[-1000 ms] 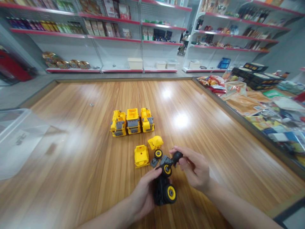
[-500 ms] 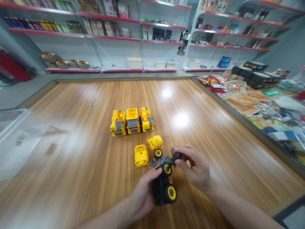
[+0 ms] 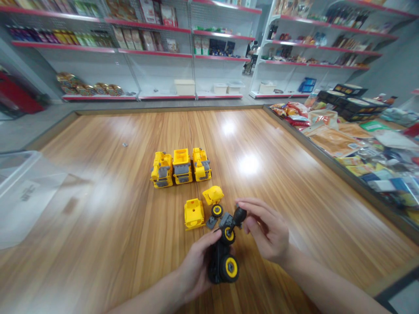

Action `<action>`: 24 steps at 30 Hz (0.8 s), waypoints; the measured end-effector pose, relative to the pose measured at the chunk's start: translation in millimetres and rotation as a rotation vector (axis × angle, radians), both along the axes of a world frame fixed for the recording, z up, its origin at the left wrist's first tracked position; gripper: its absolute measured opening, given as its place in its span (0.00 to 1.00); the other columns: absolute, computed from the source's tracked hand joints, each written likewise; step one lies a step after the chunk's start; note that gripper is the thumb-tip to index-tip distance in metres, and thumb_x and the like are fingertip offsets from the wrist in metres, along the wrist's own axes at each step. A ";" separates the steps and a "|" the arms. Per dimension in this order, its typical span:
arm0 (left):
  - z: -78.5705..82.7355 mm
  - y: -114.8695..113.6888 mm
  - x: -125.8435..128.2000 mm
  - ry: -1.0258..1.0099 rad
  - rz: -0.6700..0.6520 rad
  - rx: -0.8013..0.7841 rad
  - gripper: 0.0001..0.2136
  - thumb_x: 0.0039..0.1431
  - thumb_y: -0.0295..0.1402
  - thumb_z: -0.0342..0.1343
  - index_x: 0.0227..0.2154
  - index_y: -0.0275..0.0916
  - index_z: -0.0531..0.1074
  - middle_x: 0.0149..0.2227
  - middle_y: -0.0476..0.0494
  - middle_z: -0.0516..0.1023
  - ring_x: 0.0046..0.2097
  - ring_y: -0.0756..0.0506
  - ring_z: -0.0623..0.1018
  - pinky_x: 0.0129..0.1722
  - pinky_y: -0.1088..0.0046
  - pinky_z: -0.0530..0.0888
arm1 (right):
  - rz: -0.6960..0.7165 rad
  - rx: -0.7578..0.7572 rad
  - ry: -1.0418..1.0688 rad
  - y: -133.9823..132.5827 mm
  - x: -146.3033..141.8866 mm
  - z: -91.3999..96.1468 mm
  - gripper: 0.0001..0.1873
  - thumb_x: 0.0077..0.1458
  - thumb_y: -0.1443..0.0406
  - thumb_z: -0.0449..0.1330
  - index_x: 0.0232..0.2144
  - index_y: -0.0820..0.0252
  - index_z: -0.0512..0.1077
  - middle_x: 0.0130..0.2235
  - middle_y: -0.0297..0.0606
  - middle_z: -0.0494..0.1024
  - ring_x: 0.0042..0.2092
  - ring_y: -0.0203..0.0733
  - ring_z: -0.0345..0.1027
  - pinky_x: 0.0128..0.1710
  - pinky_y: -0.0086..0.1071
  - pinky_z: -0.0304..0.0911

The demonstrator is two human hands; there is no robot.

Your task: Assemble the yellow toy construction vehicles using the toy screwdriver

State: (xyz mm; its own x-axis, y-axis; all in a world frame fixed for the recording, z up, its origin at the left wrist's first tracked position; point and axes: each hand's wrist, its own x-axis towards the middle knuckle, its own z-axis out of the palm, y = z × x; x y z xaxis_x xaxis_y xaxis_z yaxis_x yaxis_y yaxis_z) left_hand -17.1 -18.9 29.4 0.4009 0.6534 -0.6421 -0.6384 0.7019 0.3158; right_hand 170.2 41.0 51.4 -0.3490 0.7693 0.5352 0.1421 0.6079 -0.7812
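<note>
My left hand (image 3: 194, 264) is wrapped round a black toy truck chassis (image 3: 215, 263), its wheels turned towards the right. Two yellow-hubbed wheels, a front one (image 3: 228, 236) and a rear one (image 3: 230, 268), sit on the chassis. A short black screwdriver (image 3: 240, 215) stands tilted with its tip in the front wheel's hub. The fingers of my right hand (image 3: 270, 233) pinch its rounded handle. Just beyond lie a yellow truck body (image 3: 194, 213), a yellow mixer drum part (image 3: 214, 193), a loose wheel (image 3: 216, 210) and a small grey piece (image 3: 212, 222).
Three yellow toy trucks (image 3: 182, 168) stand side by side farther back on the wooden table (image 3: 114, 205). A clear plastic bin (image 3: 29, 205) is at the left edge. Packaged goods (image 3: 327, 131) cover the surface on the right. Stocked shelves (image 3: 150, 54) line the back.
The chassis has shifted slightly left and tilted a little. The screwdriver handle leans more upright, and the right-hand fingers have changed position around it, with the thumb farther from the handle.
</note>
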 end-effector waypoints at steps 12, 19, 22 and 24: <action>-1.4 2.1 0.0 -0.050 -0.040 -0.007 0.16 0.62 0.44 0.52 0.31 0.34 0.71 0.23 0.43 0.75 0.23 0.48 0.73 0.26 0.74 0.66 | -0.023 0.086 0.051 0.6 -2.7 6.4 0.21 0.55 0.76 0.61 0.50 0.57 0.72 0.50 0.47 0.77 0.39 0.41 0.76 0.28 0.30 0.73; -4.5 1.5 -0.2 -0.059 -0.045 -0.017 0.16 0.61 0.44 0.53 0.31 0.33 0.71 0.23 0.43 0.75 0.23 0.48 0.73 0.25 0.73 0.66 | 0.014 0.109 0.037 -1.6 -0.9 5.8 0.22 0.56 0.77 0.57 0.52 0.58 0.72 0.50 0.48 0.78 0.43 0.44 0.77 0.31 0.32 0.77; -4.6 1.6 -0.7 -0.063 -0.047 -0.019 0.17 0.60 0.45 0.55 0.30 0.33 0.72 0.23 0.43 0.75 0.23 0.48 0.74 0.25 0.73 0.67 | 0.004 0.144 0.036 -0.1 -1.0 7.9 0.21 0.56 0.76 0.58 0.50 0.57 0.73 0.47 0.47 0.79 0.44 0.46 0.77 0.37 0.37 0.77; -4.7 1.8 -1.0 -0.067 -0.051 -0.017 0.17 0.60 0.45 0.55 0.30 0.33 0.72 0.24 0.42 0.75 0.23 0.47 0.74 0.26 0.72 0.67 | -0.009 0.163 0.046 0.7 -1.1 9.1 0.19 0.55 0.75 0.61 0.48 0.56 0.75 0.44 0.46 0.79 0.44 0.46 0.76 0.38 0.37 0.77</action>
